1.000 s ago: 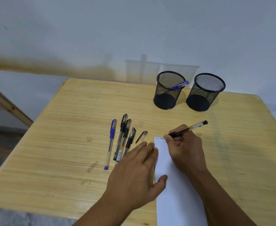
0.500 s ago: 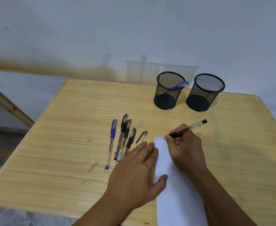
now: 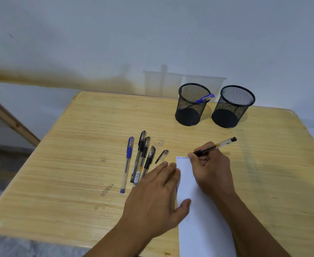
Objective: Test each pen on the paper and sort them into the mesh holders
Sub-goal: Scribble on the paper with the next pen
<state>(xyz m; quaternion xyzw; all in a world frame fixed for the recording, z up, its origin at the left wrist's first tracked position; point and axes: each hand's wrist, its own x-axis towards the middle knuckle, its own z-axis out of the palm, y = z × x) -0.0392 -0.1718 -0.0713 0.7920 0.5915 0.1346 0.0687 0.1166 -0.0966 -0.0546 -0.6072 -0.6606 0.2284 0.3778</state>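
Head view: right hand (image 3: 212,171) grips pen (image 3: 215,146) over paper (image 3: 198,219).

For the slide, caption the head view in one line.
Right hand tests a black pen on paper steadied by the left hand; one blue pen is already sorted.

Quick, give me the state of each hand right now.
Left hand: open, flat, pressing the paper down at its left edge.
Right hand: closed in a writing grip on the black pen, tip at the paper's top.
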